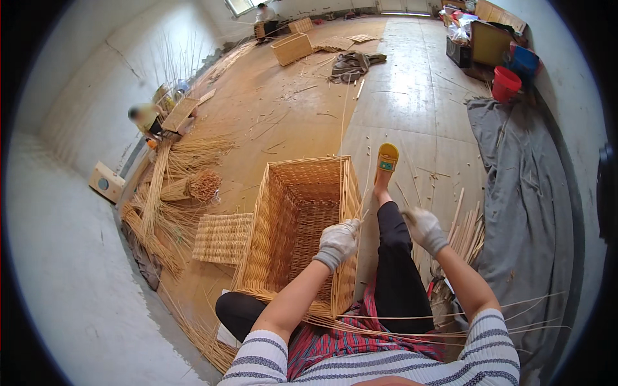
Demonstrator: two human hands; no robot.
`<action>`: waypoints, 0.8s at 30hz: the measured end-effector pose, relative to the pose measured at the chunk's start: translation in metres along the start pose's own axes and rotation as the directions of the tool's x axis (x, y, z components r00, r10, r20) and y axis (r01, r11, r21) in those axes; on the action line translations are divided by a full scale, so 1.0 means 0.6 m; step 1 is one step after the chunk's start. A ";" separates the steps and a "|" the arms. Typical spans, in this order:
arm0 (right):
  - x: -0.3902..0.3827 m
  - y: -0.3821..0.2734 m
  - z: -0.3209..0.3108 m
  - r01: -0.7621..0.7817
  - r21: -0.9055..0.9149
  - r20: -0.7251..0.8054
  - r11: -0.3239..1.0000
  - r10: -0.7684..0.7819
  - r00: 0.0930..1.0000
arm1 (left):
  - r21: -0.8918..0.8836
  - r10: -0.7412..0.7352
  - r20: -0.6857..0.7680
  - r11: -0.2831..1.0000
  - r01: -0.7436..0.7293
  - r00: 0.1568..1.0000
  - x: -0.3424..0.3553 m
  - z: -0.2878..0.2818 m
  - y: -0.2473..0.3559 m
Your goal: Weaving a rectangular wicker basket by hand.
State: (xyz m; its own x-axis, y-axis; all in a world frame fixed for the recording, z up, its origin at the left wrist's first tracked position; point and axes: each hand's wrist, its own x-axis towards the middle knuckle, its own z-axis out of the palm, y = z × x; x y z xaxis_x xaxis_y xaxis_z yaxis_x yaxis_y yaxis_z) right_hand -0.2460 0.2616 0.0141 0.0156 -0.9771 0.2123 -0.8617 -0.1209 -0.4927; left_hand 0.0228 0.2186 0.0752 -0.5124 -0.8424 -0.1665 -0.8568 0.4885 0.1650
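A rectangular wicker basket point(259, 257), open side up, lies between my legs and leans against my lap. My left hand point(340, 241), in a white work glove, is closed at its right rim and pinches a thin wicker strand point(365, 186) that runs upward past the rim. My right hand point(423, 226), gloved too, is apart from the basket above my outstretched leg. Its fingers are curled and slightly blurred, and what they hold cannot be made out. Several loose strands point(399, 317) stretch across my lap from the basket's near end.
A flat woven panel point(222, 237) lies left of the basket, near bundles of wicker rods point(205, 185). Split sticks point(468, 235) and a grey cloth point(524, 212) lie on the right, with a red bucket point(506, 83) beyond. Two other people work farther off, near another basket point(291, 49).
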 end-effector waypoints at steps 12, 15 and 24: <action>0.102 -0.126 0.049 0.485 -0.295 0.240 0.823 -0.428 0.871 | -0.074 -0.118 -0.043 0.991 0.115 0.992 0.003 0.028 -0.002; 0.099 -0.111 0.044 0.539 -0.272 0.211 0.797 -0.497 0.842 | -0.129 -0.169 -0.050 0.978 0.161 0.984 -0.005 0.027 -0.001; -0.007 -0.128 0.120 0.147 0.057 -0.023 0.988 -0.146 0.989 | -0.169 -0.066 -0.191 0.985 0.034 0.979 -0.018 0.041 -0.014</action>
State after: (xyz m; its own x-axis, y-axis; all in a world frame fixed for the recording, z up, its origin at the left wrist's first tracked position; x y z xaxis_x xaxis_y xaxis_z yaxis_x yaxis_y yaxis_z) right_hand -0.1433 0.2623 -0.0099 0.1292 -0.9447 0.3014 -0.8196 -0.2729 -0.5037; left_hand 0.0339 0.2293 0.0519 -0.4339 -0.9009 0.0118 -0.8514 0.4143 0.3217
